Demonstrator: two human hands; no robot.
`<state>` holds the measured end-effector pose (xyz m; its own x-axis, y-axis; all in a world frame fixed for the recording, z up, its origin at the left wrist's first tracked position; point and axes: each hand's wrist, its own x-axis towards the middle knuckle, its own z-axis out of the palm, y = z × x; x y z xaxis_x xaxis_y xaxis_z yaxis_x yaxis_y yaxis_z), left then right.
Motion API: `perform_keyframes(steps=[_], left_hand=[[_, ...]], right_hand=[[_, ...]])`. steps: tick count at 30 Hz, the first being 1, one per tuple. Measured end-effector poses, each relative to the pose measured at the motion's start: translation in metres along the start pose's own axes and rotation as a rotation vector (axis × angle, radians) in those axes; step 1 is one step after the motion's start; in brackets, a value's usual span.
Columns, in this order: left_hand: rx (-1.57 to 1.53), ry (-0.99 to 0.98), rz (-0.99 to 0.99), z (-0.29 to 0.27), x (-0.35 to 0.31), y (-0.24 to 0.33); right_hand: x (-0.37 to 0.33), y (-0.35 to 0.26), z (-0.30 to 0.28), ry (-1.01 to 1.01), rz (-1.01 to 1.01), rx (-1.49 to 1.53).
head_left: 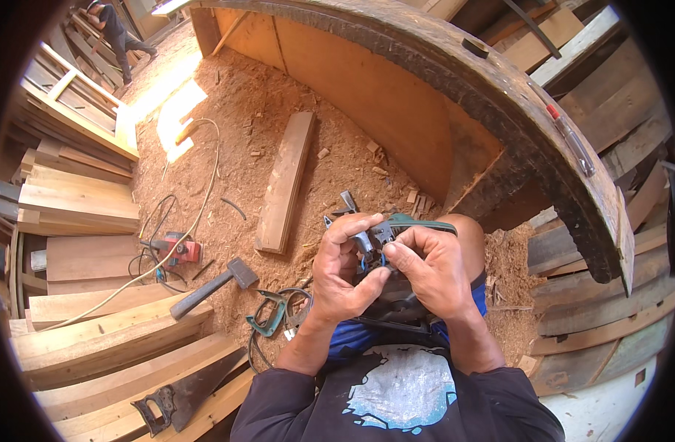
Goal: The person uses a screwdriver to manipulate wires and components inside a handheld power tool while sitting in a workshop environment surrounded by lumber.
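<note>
My left hand (342,269) curls around a small dark-and-silver mechanical part (373,244) with bits of blue on it, held above my lap. The thumb and forefinger of my right hand (434,269) pinch at the same part's right side. Exactly what kind of part it is cannot be made out, since fingers cover much of it. Just beyond my right fingers lies a dark green tool casing (415,222), partly hidden. To the left of my left forearm, a teal tool housing (267,315) rests on the shavings beside a black cable.
A hammer (216,287) lies at the left, near a red power tool (181,249) with cords. A handsaw (186,398) rests on stacked boards (109,339). A plank (287,184) lies ahead. At right curves a workbench (529,103) holding a red-capped tool (571,138). Another person (115,37) stands far left.
</note>
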<state>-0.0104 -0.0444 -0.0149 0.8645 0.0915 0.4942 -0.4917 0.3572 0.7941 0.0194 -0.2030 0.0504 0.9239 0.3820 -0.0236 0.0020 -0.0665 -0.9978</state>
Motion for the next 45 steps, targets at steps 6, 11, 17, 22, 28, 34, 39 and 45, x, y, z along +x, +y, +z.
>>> perform_keyframes(steps=[6,11,17,22,28,34,39,45], left_hand=[[0.028,-0.013,0.002,0.004,0.001,0.000],[-0.003,0.069,-0.096,0.003,0.003,0.003],[-0.033,0.106,-0.187,-0.001,0.003,0.007],[-0.181,0.117,-0.227,0.000,0.004,0.003],[-0.193,0.153,-0.268,-0.004,0.003,-0.001],[-0.057,0.175,-0.313,-0.005,0.002,-0.006],[-0.104,0.172,-0.263,-0.007,0.000,-0.001],[-0.268,0.120,-0.336,-0.008,0.002,-0.001]], right_hand=[[0.001,0.000,-0.001,0.009,0.016,-0.027],[-0.001,-0.002,0.001,0.003,-0.069,-0.108],[-0.005,-0.008,-0.004,0.073,-0.402,-0.408],[0.005,-0.011,-0.010,0.105,-0.733,-0.653],[0.014,-0.009,-0.018,-0.037,-0.872,-0.852],[0.017,-0.017,-0.017,-0.080,-0.895,-0.957],[0.016,-0.026,-0.007,-0.075,-0.820,-0.944],[0.023,-0.042,-0.017,-0.218,-0.947,-1.148]])
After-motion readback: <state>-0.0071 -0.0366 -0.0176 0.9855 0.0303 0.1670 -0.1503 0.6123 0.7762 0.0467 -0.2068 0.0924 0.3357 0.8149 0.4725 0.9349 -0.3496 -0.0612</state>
